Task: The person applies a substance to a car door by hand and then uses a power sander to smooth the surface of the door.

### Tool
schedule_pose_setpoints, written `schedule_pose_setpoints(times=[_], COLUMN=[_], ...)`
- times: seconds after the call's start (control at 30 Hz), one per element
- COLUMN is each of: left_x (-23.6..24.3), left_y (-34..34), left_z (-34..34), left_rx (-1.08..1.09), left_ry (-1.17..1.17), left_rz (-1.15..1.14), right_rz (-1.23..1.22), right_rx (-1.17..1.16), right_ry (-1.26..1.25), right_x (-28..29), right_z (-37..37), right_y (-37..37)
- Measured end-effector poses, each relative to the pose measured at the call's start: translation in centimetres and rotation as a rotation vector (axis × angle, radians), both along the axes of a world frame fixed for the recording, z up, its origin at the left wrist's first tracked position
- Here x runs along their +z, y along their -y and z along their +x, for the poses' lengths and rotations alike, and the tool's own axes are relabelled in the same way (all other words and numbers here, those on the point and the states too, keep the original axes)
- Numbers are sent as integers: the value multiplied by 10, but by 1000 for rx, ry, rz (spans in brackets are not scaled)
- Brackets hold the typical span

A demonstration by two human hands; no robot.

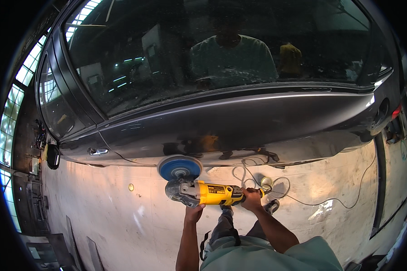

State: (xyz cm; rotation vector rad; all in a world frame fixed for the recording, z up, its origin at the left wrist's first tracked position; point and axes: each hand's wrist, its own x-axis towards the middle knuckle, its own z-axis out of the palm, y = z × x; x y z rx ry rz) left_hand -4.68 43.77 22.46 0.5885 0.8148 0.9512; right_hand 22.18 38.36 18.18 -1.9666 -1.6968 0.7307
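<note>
The polisher [208,193] is being held level against the car door [239,126], left hand [194,212] closed on its head to steady it, right hand [252,198] wrapped around the rear handle, blue pad [180,168] touching the lower panel.

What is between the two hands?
The yellow body of the polisher spans between the left hand and right hand, seen in the head view.

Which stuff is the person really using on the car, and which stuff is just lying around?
In use:
- yellow polisher, right hand on its rear grip, left hand under its head
- blue pad against the dark car door
- power cord

Lying about:
- small round tin on the floor
- small yellow disc on the floor
</note>
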Motion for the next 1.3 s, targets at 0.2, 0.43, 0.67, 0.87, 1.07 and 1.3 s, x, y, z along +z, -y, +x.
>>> schedule_pose_setpoints(times=[0.2, 0.43, 0.67, 0.87, 1.07, 1.3], left_x=[59, 87, 116, 79, 49, 48], left_y=[24, 59, 64, 46, 16, 12], left_z=[123, 249, 292, 210, 109, 111], left_rx=[-158, -268, -261, -151, 115, 98], left_ry=[-158, -261, -272, -217, -161, -175], left_rz=[120, 204, 226, 169, 145, 87], right_rz=[46, 238, 242, 337, 155, 134], right_rx=[-133, -240, -328, -141, 12, 64], right_ry=[-19, -238, -450, -230, -32, 15], right_x=[-11, 11, 34, -8, 17, 26], right_z=[88, 193, 207, 166, 95, 112], right_y=[62, 101, 116, 76, 5, -7])
